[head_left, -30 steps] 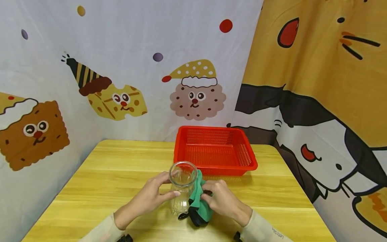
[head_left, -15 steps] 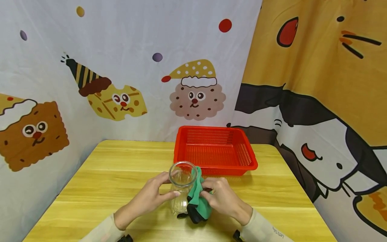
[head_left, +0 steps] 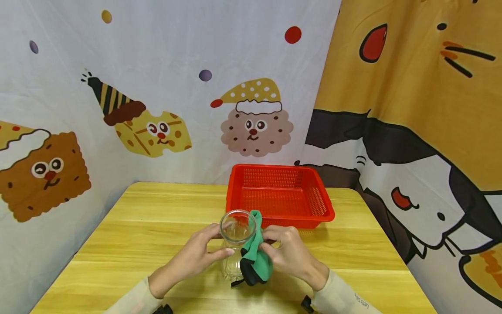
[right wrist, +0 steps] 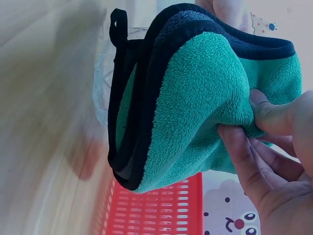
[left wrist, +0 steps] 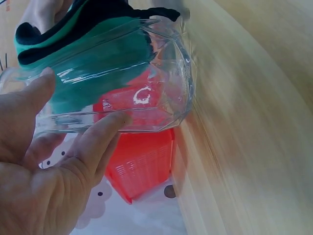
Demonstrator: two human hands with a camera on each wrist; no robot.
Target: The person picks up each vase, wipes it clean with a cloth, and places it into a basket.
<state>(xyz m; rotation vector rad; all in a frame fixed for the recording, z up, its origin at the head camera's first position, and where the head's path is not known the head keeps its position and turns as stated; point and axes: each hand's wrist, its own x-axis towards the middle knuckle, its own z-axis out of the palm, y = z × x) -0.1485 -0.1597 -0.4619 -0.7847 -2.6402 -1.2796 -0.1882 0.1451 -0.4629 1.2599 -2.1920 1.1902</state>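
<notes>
A clear glass jar with a wide round mouth stands upright near the front middle of the table. My left hand grips it from the left, thumb on the near side and fingers round the far side. A folded green cloth with black edging and a small black loop lies along the jar's right side. My right hand pinches the cloth between thumb and fingers, as the right wrist view shows at the cloth's folds. Through the glass in the left wrist view the green cloth shows behind it.
A red perforated plastic basket sits at the back of the wooden table, just beyond the jar and cloth. A printed cartoon curtain hangs behind and to the right of the table.
The right hand has moved the cloth slightly upward along the jar's side; its top now stands higher by the jar's rim. The left hand and jar have stayed in place.
</notes>
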